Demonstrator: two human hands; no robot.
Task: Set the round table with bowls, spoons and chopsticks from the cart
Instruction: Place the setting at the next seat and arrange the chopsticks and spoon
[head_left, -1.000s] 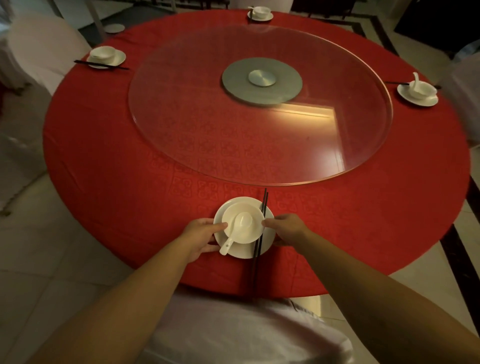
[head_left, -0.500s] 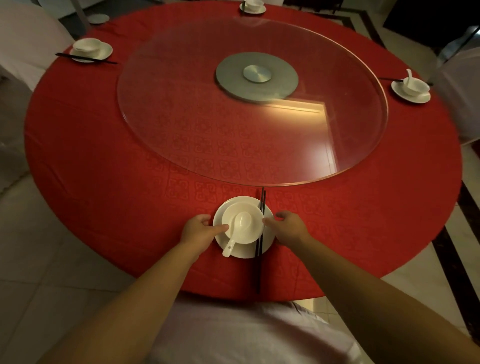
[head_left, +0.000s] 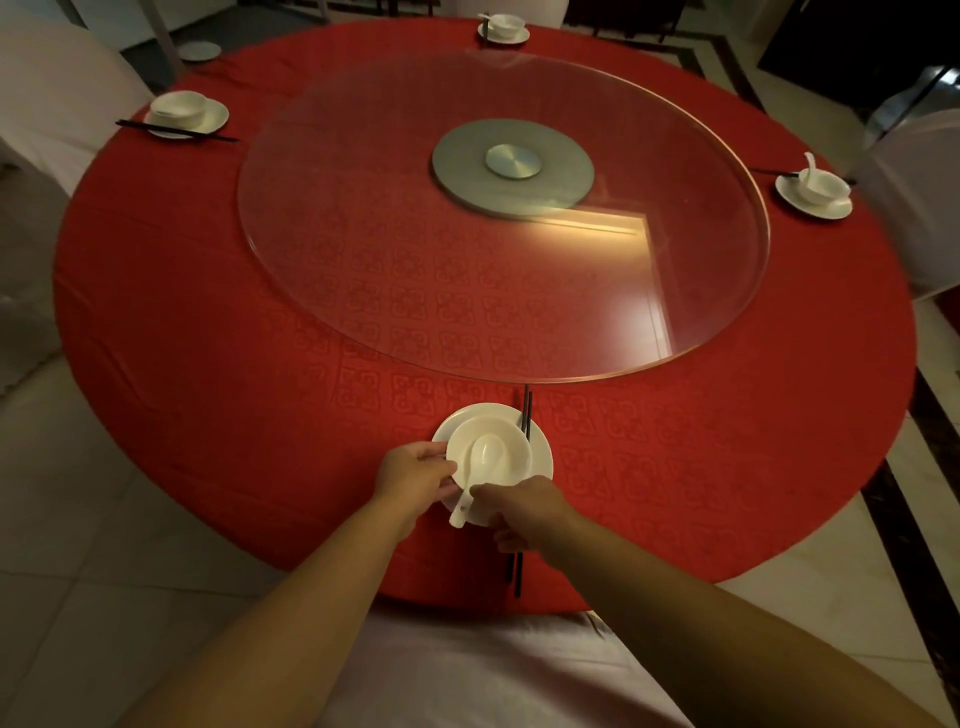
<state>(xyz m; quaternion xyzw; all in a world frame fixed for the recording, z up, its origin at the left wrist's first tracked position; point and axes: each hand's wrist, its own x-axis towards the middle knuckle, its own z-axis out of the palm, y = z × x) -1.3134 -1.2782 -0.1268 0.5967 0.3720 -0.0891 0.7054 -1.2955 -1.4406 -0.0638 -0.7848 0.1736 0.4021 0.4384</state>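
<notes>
At the near edge of the red round table (head_left: 208, 364) a white bowl (head_left: 501, 441) sits on a white plate (head_left: 540, 452). A white spoon (head_left: 478, 462) lies in the bowl with its handle sticking out toward me. My left hand (head_left: 415, 475) grips the bowl's left rim. My right hand (head_left: 524, 512) is at the plate's front edge, its fingertips pinching the spoon handle. Black chopsticks (head_left: 527, 410) lie across the plate's right side and pass under my right hand.
Three more bowl-and-plate settings stand at the far left (head_left: 187, 114), far side (head_left: 504, 28) and right (head_left: 813, 189). A glass turntable (head_left: 363, 260) fills the middle. White-covered chairs stand at left (head_left: 47, 104), right (head_left: 919, 218) and right below me (head_left: 467, 675).
My right hand has moved from the plate's right side to its front, onto the spoon handle. My left hand has closed in on the bowl's rim. The view has shifted.
</notes>
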